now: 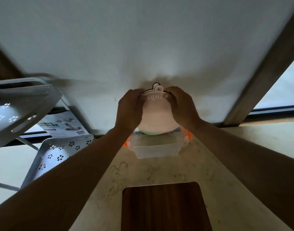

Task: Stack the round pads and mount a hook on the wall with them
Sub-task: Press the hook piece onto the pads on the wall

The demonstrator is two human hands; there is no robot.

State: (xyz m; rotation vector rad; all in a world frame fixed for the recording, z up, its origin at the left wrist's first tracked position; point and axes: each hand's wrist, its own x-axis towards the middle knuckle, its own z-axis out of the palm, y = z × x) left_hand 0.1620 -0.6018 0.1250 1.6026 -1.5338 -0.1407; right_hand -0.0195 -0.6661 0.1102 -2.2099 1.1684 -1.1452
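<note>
I see both bare hands raised against the plain white wall (pixel 142 47), gripping a stack of round pale pink pads (pixel 157 114) by its upper edge. The left hand (pixel 130 110) curls around the stack's left rim, and the right hand (pixel 180 107) closes on the right rim, thumbs pressing the front face near raised lettering. A small white hook tab (pixel 158 88) with a thin black loop pokes up between the 2 hands; the light is dim, so I cannot tell whether it is stuck to the wall. A green pad edge (pixel 150 132) peeks out at the stack's bottom. Just below, a clear plastic box with orange clips (pixel 157 147) stands on the pale marble counter (pixel 226 164), partly hidden by the pads. A dark wooden cutting board (pixel 164 207) lies nearer me. A white perforated metal rack (pixel 57 155) crowds the left side.
</note>
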